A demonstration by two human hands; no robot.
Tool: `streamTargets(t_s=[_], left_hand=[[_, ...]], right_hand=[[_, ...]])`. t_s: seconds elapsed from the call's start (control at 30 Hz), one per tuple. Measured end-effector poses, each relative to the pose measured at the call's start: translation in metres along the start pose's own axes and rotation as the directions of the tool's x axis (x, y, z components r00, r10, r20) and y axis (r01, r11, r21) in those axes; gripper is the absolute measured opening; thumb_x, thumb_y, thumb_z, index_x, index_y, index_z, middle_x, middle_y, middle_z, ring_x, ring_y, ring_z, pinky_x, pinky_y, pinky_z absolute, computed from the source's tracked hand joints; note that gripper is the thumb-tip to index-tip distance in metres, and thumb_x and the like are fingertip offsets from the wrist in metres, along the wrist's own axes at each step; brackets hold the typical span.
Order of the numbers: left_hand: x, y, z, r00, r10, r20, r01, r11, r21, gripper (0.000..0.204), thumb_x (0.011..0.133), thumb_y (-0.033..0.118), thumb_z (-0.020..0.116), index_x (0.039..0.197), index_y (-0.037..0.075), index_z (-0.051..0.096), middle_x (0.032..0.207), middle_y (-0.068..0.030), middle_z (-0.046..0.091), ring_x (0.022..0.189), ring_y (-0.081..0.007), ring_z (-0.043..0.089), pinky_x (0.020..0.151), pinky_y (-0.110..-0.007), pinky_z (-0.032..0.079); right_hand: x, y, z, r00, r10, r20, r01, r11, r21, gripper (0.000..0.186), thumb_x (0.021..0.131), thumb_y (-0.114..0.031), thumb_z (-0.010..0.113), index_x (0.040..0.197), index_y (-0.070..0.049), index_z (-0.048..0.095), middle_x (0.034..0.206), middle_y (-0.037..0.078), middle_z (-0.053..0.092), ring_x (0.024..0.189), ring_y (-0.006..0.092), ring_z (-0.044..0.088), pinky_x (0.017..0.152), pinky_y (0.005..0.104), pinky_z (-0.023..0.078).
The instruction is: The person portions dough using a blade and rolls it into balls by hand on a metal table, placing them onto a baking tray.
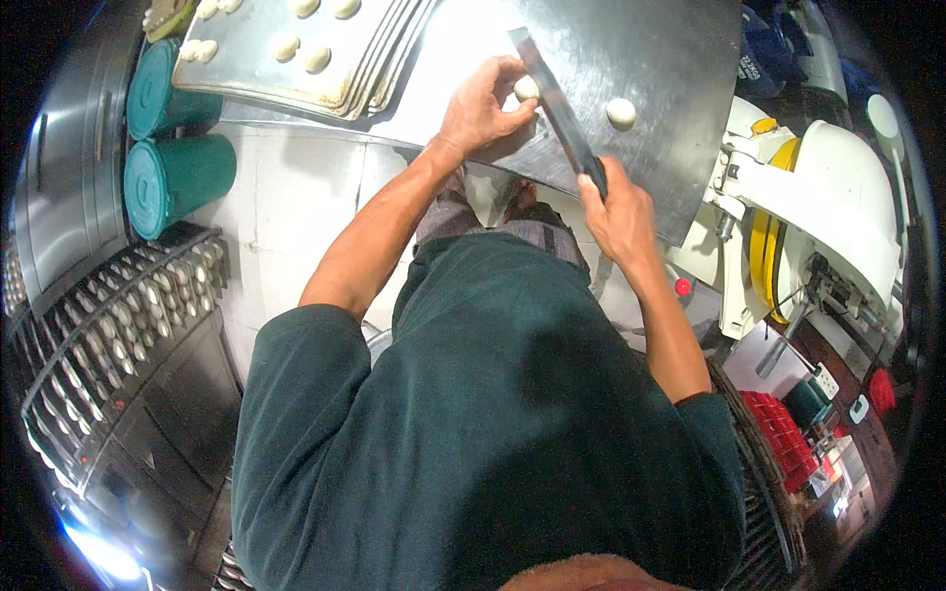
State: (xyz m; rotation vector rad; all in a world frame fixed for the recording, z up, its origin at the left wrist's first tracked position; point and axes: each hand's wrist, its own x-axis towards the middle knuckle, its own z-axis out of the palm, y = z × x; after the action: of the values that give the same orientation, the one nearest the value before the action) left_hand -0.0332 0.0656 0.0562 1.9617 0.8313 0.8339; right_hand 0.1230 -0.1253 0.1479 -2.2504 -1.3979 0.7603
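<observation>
Over the steel table (662,59), my left hand (483,110) has thumb and fingers curled round a small pale dough ball (526,90). My right hand (621,209) grips the dark handle of a long straight-bladed knife (560,110). The blade slants up and left, passing close along the right side of the held ball; whether it touches the dough, I cannot tell. To the right of the blade, a second dough ball (621,113) rests on the steel surface.
Stacked metal baking trays (258,81) with several dough pieces lie at the table's left. Left of them stand two green lidded bins (187,182) and a rack (128,325) full of pale pieces. A white machine (818,187) with a yellow band stands right of the table.
</observation>
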Motion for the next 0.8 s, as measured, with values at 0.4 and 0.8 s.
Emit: streamTargets(t_s=[0.4, 0.8], left_hand=[[-0.007, 0.001, 0.005, 0.999, 0.03, 0.031, -0.033, 0.994, 0.107, 0.049, 0.08, 0.024, 0.085, 0.12, 0.007, 0.063, 0.099, -0.0104, 0.07, 0.085, -0.0235, 0.071, 0.077, -0.036, 0.058], [-0.002, -0.005, 0.004, 0.997, -0.027, 0.068, 0.02, 0.994, 0.105, 0.048, 0.079, 0.031, 0.084, 0.119, 0.007, 0.07, 0.105, -0.0146, 0.074, 0.091, -0.0305, 0.073, 0.08, -0.04, 0.058]], right_hand=[[-0.033, -0.002, -0.005, 0.998, 0.07, 0.004, -0.07, 0.996, 0.048, 0.028, 0.099, -0.027, 0.063, 0.118, -0.006, 0.06, 0.08, 0.024, 0.069, 0.077, 0.0473, 0.07, 0.068, 0.0536, 0.053], [0.013, -0.007, 0.004, 1.0, 0.023, 0.017, -0.024, 0.999, 0.028, 0.027, 0.099, -0.03, 0.062, 0.112, -0.006, 0.062, 0.08, 0.025, 0.068, 0.078, 0.0493, 0.068, 0.069, 0.0552, 0.052]])
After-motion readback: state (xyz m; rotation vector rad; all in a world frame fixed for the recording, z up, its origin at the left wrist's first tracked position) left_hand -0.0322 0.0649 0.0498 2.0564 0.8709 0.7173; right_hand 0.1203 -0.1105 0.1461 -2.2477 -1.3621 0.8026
